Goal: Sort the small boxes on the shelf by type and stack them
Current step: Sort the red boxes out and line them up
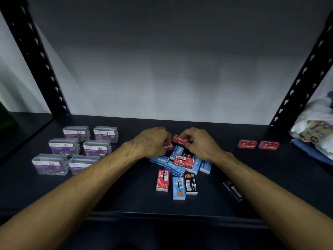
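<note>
Nearest on the shelf (pixel 126 199), three staple boxes lay flat: red (pixel 162 180), blue (pixel 178 187), black (pixel 190 184). Behind them a mixed pile (pixel 180 164) was heaped. Past it, a red box (pixel 168 146) was pinched in the curled fingers of the left hand (pixel 153 142), another (pixel 180 138) gripped by the right hand (pixel 200 144). Clip boxes (pixel 75 148) were ranged far left, two red boxes (pixel 258 146) far right.

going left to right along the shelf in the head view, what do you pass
clear paper clip boxes → left hand → right hand, both over the mixed pile of staple boxes → two red staple boxes side by side → white bag
</note>
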Demonstrator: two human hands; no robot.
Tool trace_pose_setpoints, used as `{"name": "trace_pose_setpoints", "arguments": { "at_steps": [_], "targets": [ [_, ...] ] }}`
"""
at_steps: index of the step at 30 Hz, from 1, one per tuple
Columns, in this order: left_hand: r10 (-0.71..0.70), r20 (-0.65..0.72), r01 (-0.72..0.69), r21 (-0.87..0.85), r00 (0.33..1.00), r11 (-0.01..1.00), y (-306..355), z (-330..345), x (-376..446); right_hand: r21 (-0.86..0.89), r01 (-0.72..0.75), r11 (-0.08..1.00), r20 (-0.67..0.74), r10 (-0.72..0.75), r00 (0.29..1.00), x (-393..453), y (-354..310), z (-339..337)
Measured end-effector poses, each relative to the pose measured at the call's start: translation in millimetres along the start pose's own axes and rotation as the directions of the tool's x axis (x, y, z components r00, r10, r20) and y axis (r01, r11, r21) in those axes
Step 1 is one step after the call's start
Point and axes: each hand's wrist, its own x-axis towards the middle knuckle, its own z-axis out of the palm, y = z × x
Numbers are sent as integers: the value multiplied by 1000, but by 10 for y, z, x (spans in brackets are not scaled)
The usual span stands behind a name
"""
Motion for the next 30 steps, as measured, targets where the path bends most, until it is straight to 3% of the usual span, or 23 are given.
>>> {"name": "trace_pose_setpoints", "arguments": {
  "at_steps": [14,21,30],
  "targets": [
    [130,-14,-131,-58,991,990,-168,40,37,66,-43,997,21,41,999,-2,96,-18],
    [142,6,-135,-262,990,956,-210,30,87,30,-39,999,27,38,999,-7,140,-36],
    [106,-31,-110,-347,994,931,-261,-12,135,-4,-93,996,50,93,994,-15,139,-52]
  ]
}}
